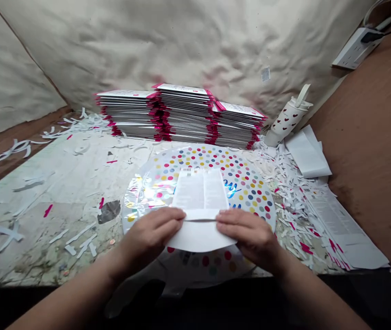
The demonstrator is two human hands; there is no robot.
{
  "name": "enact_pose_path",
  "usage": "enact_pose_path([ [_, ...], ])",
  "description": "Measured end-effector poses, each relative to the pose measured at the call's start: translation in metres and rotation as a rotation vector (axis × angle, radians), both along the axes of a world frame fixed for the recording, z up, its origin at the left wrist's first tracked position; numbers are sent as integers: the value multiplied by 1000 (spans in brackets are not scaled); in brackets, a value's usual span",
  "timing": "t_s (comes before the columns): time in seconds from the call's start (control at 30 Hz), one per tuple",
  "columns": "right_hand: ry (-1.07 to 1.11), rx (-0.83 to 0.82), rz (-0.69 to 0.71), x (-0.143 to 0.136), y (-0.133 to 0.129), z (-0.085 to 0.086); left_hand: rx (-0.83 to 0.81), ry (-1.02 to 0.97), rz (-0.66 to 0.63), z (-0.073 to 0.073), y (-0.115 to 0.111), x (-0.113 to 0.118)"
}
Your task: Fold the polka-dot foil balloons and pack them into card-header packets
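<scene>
White paper (200, 190): lies between the left hand (156, 229) and the right hand (250, 231), on top of a foil balloon (253, 195), with its printed panel reaching away beyond the fingertips
Left grip: closed on the left end of the paper's fold
Right grip: closed on the right end of that fold, about level with the left
Hand pose: backs upward, fingers bent inward and facing each other, thumbs mostly hidden, forearms slanting in from the lower corners
Fold: a narrow dark slit between the hands, with a plain, smooth flap curving out on the near side
Balloon: round, glossy, creased at the left, covered in coloured dots, its blue lettering partly hidden by the paper
Tabletop (58, 183): pale, stained and worn, strewn with curled white paper strips (288, 201) and small pink bits (48, 210)
Behind: three stacks (188, 112) of flat, pink-edged pieces, side by side before a crumpled cream sheet (195, 41)
Right side: a white tumbler (285, 121) patterned with dark red hearts
</scene>
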State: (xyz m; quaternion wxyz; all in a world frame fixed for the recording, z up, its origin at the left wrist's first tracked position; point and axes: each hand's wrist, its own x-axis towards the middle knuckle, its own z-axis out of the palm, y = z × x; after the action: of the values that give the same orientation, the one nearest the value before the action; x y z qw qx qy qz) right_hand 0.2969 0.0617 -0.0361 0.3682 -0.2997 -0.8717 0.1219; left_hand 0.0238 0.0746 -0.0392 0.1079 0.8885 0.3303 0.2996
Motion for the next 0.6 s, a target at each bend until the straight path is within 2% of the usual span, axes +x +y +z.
enact_pose_path([
  [0.1, -249, 50, -3, -4, -17, -37, -35, 277, -97, -28, -18, 1],
  [0.2, -413, 26, -74, -12, -27, -54, -84, 405, -59, -33, -31, 13],
  [0.37, -447, -83, -128, -19, -18, -42, -143, 362, -29, -25, -25, 29],
  [0.43, -361, -226, -171, -22, -8, -35, -232, 302, 50, -23, -15, 33],
  [0.53, -253, -523, -235, -27, 8, -26, -406, 234, 182, -21, -3, 39],
  [0.6, -250, -619, -210, -28, 14, -22, -432, 222, 189, -22, -1, 42],
])
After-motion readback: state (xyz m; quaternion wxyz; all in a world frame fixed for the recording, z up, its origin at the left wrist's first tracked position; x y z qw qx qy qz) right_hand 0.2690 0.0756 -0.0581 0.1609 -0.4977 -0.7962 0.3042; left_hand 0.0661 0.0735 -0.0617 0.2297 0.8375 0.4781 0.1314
